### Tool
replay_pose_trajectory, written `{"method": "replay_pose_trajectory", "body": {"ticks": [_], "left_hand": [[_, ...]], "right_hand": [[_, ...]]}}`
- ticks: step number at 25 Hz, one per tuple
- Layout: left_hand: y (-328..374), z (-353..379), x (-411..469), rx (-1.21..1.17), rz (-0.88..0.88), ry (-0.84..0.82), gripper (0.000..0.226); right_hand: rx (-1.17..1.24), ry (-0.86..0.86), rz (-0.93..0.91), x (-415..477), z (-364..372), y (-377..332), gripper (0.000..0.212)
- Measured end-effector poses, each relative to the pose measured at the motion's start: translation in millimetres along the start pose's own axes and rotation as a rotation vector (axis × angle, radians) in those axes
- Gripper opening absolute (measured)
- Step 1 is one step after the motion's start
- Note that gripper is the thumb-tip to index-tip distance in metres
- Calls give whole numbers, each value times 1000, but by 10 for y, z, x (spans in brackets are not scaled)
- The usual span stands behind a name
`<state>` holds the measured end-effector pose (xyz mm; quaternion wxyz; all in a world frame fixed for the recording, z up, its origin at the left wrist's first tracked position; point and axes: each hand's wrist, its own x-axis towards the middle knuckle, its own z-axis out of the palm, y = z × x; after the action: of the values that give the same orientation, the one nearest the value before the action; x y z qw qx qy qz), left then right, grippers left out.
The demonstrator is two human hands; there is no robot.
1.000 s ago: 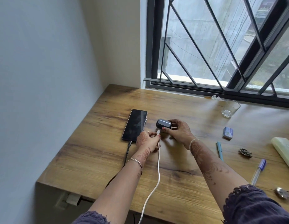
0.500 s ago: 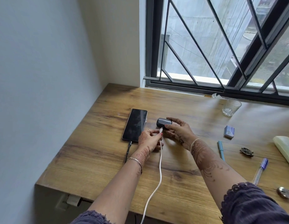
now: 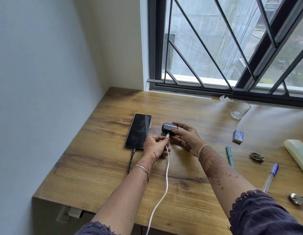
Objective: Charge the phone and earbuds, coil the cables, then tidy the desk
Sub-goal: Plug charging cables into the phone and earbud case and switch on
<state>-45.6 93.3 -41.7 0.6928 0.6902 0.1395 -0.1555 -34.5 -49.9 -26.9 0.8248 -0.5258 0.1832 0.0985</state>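
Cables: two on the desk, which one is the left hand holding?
The white cable. The left hand pinches its plug at the earbuds case; the black cable lies untouched, plugged into the phone.

Clear drinking glass (image 3: pixel 240 109) near barred window (image 3: pixel 232 44); small blue box (image 3: pixel 238 136), teal pen (image 3: pixel 230 156), purple-capped pen (image 3: pixel 271 177) (lying apart).

— The desk (image 3: pixel 100 168) shows brown wood grain; the phone (image 3: pixel 138 130) is black, its cable (image 3: pixel 131 160) black too.
— And the earbuds case (image 3: pixel 168 128) is dark grey, its cable (image 3: pixel 166 182) white, the sleeve (image 3: pixel 259 216) purple.
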Motion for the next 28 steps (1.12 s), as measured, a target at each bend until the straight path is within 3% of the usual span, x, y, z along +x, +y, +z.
{"method": "replay_pose_trajectory", "body": {"ticks": [5,28], "left_hand": [[7,36,-14,4,16,57,18],[78,6,-34,-4,-6,-39,19]], "right_hand": [[-16,5,0,42,-2,15,36],[-35,-24,-5,163,-100,55,36]]}}
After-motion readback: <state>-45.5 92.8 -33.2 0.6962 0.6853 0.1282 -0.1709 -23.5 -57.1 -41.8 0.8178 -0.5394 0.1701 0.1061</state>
